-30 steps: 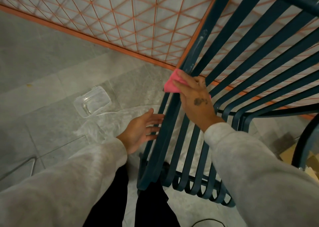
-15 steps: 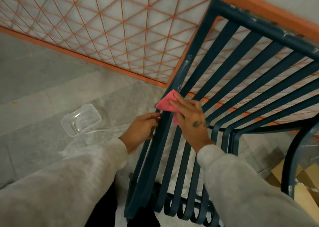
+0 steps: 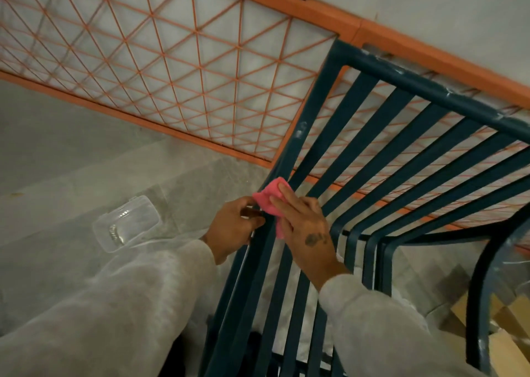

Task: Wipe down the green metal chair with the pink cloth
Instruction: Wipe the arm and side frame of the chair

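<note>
The dark green metal chair (image 3: pixel 370 158) fills the right half of the view, its slatted back rising toward an orange railing. My right hand (image 3: pixel 304 227) presses the folded pink cloth (image 3: pixel 269 201) against the chair's left frame bar, fingers flat over it. Beside it on the left, my left hand (image 3: pixel 235 227) grips the same bar just below the cloth. Part of the cloth is hidden under my right fingers.
An orange lattice railing (image 3: pixel 172 69) runs behind the chair. A clear plastic container (image 3: pixel 126 223) lies on the grey stone floor at the left. Cardboard pieces (image 3: pixel 504 325) sit at the lower right behind the chair's curved armrest (image 3: pixel 484 273).
My left hand has moved from open beside the chair to gripping the left frame bar. The view has tilted up, showing the chair's top rail. The cloth stays on the bar.
</note>
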{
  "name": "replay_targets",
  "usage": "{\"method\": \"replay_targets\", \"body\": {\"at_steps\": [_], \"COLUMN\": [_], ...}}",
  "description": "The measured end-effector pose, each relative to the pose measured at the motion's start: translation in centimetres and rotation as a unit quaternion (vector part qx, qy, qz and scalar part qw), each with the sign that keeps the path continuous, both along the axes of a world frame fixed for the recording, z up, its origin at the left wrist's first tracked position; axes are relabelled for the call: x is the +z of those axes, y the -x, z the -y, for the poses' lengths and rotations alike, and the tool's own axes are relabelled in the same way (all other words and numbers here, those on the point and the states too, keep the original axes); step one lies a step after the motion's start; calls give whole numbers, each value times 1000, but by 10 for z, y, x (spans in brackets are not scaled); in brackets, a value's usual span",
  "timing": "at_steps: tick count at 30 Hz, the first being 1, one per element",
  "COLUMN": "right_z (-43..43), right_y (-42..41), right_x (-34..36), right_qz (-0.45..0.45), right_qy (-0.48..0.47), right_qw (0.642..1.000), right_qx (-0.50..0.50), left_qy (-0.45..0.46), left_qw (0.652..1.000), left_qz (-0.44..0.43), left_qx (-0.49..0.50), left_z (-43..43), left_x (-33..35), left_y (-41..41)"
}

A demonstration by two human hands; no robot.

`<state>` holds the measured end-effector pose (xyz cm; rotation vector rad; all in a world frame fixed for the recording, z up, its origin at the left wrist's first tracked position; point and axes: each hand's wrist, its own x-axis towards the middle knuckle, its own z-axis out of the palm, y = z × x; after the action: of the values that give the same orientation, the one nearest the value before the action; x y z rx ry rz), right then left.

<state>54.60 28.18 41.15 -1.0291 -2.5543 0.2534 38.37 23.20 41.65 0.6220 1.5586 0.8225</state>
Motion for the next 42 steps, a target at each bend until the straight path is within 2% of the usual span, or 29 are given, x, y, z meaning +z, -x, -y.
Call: {"method": "replay_targets", "body": {"at_steps": [3,5,10,13,14,18,20,21,23,26,30,32,34,36,39,42], "right_z": [-24,-51,-114,-129,-131,-120,-91,-76,-48,-36,-84,-113,-131,-127,-86,-35], "right_y": [-4,-1,18,26,28,28,22,17,8,-2,0,8,16,24,24,15], "right_x": [4,15,65,86,91,72,45,32,18,13,32,52,69,75,56,28], "right_qz": [84,110,87,-26,-32,56,121,133,102,119,226,268,279,271,269,213], "right_qy": [-26,-46,-138,-164,-167,-133,-116,-99,4,32,-58,-139,-174,-164,-123,33], "right_qw": [995,992,987,986,985,989,986,985,994,989,966,950,943,948,954,974], "right_qx": [48,43,-4,-29,-36,-22,23,42,46,85,112,84,45,19,46,72], "left_qy": [15,15,3,-1,-1,5,6,11,21,27,24,12,-1,1,11,13], "left_qw": [999,999,999,998,998,997,997,997,996,997,996,996,995,995,995,996], "left_qz": [30,34,32,41,44,58,51,52,57,54,52,51,56,61,63,58], "left_qx": [2,-18,-38,-48,-52,-52,-57,-59,-58,-57,-74,-75,-79,-82,-74,-62], "left_z": [-2,-2,-3,-5,-5,-6,-6,-7,-8,-9,-11,-10,-10,-9,-8,-5], "left_x": [1,0,-1,1,1,0,-2,-3,-4,-5,-6,-4,-3,-2,-3,-3], "left_y": [3,6,9,10,11,13,14,15,15,15,16,16,16,17,18,15]}}
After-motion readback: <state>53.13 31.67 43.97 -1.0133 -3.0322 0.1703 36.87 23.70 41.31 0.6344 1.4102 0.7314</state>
